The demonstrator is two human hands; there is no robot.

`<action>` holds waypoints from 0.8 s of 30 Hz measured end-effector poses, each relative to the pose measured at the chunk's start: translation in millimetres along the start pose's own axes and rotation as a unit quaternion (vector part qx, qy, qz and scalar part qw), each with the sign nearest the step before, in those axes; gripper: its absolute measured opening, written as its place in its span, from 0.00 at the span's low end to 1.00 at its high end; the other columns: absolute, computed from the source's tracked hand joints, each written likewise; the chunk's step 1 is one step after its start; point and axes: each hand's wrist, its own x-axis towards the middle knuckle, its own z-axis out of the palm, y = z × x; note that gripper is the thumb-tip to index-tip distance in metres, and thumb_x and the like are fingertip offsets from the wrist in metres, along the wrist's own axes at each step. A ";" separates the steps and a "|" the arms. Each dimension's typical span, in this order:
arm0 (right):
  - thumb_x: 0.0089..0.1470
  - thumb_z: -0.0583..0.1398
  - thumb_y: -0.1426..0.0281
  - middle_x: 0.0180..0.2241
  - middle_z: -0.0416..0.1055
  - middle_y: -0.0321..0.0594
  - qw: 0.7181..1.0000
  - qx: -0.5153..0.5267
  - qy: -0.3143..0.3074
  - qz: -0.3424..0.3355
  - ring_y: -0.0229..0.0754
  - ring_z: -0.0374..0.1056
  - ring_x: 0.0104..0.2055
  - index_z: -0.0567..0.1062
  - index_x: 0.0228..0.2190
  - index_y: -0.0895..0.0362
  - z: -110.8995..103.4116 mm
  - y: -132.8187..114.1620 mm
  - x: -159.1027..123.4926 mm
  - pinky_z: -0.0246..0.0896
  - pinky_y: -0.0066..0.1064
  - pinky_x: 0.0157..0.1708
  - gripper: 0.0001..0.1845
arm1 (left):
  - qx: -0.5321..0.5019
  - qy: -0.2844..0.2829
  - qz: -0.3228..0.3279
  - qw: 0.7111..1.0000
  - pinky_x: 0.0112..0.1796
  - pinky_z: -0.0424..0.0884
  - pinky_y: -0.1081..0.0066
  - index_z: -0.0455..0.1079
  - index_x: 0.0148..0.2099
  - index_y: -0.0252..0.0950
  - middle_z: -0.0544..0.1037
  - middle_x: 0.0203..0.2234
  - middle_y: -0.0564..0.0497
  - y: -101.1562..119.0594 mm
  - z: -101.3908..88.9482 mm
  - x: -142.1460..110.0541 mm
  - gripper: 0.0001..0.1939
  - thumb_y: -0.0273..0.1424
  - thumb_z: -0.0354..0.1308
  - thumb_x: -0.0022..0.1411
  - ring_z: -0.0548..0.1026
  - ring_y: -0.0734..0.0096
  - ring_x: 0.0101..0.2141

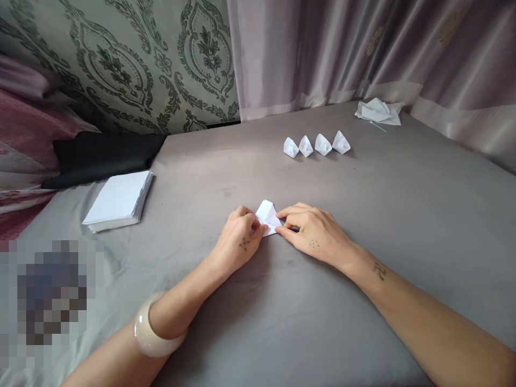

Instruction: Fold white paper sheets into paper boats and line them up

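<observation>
Steadying a small folded white paper [266, 212], the left hand [241, 236] and right hand [313, 230] are pinching its opposite sides, thumbs and forefingers narrow; keeping edges aligned and pressing evenly should make creases crisper. Beyond the fingertips, four folded paper pieces [323, 145] are resting in a row; no container is showing near the fingers.

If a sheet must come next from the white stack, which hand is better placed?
Probably the left hand: the paper stack lies on that side, nearer to it. The right hand is farther, across the folded paper. Both hands touch this paper, so the left would first need to let go.
</observation>
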 end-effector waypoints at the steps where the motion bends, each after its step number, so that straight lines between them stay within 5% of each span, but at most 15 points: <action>1: 0.56 0.61 0.69 0.42 0.77 0.32 1.000 0.001 0.001 -0.001 0.42 0.70 0.42 0.70 0.17 0.55 0.6 0.5 0.1 0.61 0.34 0.34 0.16 | 0.002 0.003 0.004 1.000 0.38 0.70 0.65 0.66 0.29 0.35 0.70 0.37 0.47 -0.7 0.7 -0.1 0.10 0.32 0.53 0.63 0.70 0.67 0.37; 10: 0.58 0.59 0.69 0.38 0.75 0.36 0.999 -0.023 -0.001 -0.039 0.42 0.65 0.40 0.75 0.34 0.53 3.7 3.2 -0.1 0.59 0.35 0.40 0.03 | 0.021 0.015 0.023 0.999 0.37 0.70 0.65 0.66 0.29 0.36 0.70 0.37 0.47 -2.7 3.6 -0.5 0.10 0.32 0.53 0.63 0.70 0.65 0.37; 15: 0.62 0.54 0.72 0.41 0.72 0.39 0.996 -0.052 -0.013 -0.076 0.43 0.63 0.41 0.77 0.41 0.49 5.8 0.1 -3.2 0.58 0.37 0.42 0.13 | 0.051 0.019 0.029 0.998 0.37 0.70 0.65 0.65 0.32 0.36 0.70 0.35 0.48 -2.2 3.6 -1.0 0.08 0.32 0.53 0.63 0.69 0.66 0.36; 18: 0.62 0.52 0.74 0.42 0.71 0.40 0.996 -0.039 -0.030 -0.080 0.43 0.63 0.43 0.76 0.45 0.47 4.7 3.3 -3.3 0.59 0.38 0.43 0.17 | 0.072 0.013 0.049 0.996 0.37 0.70 0.66 0.65 0.43 0.37 0.70 0.39 0.47 2.6 1.0 -2.1 0.06 0.30 0.52 0.64 0.69 0.65 0.39; 24: 0.60 0.50 0.77 0.45 0.74 0.34 0.986 0.130 -0.086 -0.062 0.41 0.66 0.48 0.74 0.50 0.44 -9.1 25.2 5.5 0.61 0.36 0.49 0.24 | 0.137 -0.042 0.105 0.984 0.39 0.70 0.66 0.67 0.46 0.39 0.72 0.45 0.49 10.9 -5.5 -3.8 0.11 0.27 0.44 0.69 0.67 0.64 0.44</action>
